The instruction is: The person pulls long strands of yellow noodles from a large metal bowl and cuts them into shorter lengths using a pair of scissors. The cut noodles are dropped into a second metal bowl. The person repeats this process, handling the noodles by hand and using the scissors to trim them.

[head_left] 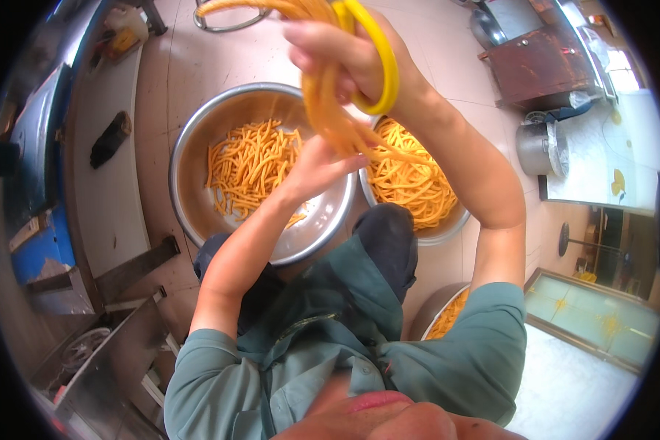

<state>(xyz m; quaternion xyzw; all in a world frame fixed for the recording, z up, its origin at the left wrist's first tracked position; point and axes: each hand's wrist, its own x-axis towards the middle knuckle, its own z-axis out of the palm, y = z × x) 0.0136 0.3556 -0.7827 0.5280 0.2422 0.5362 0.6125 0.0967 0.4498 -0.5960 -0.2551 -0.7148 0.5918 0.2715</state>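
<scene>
My right hand [346,55] is raised at the top middle, shut on a bundle of long orange noodle-like strands [330,104]. A thick yellow loop [390,60], apparently a scissors handle, rests against the same hand; no blades can be made out. My left hand [319,170] is at the hanging strands, thumb out; blur and the strands hide its grip. Beneath it, a wide steel basin [195,217] holds short orange pieces [253,165]. To its right, a second steel basin [456,228] is heaped with long orange strands [412,187], and some held strands trail over it.
Both basins stand on the tiled floor before my knees. Another container of orange pieces [449,316] is by my right elbow. A metal pot [536,147], a worn brown cabinet [544,66] and a glass-topped table [599,165] stand right. A metal-framed bench [110,220] is left.
</scene>
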